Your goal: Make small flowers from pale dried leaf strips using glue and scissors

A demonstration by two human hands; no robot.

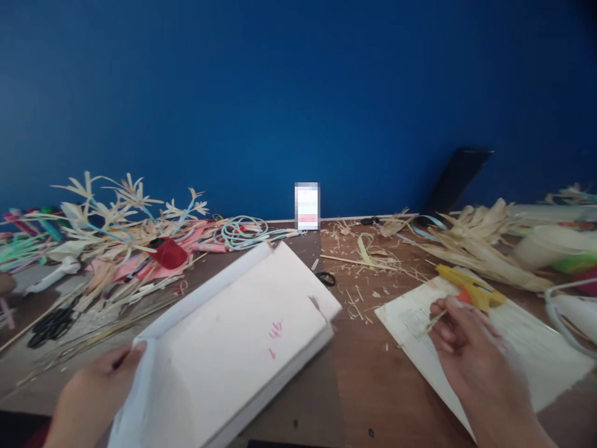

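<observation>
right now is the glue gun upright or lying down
Lying down: the yellow glue gun rests on printed paper, its side facing up.

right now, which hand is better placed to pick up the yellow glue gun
Likely the right hand: it is close to the glue gun, though its fingers pinch a thin straw. The left hand is farther off, gripping the white box.

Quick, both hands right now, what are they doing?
Left hand: closed on the edge of the white box.
Right hand: closed, pinching a thin strip.
</observation>
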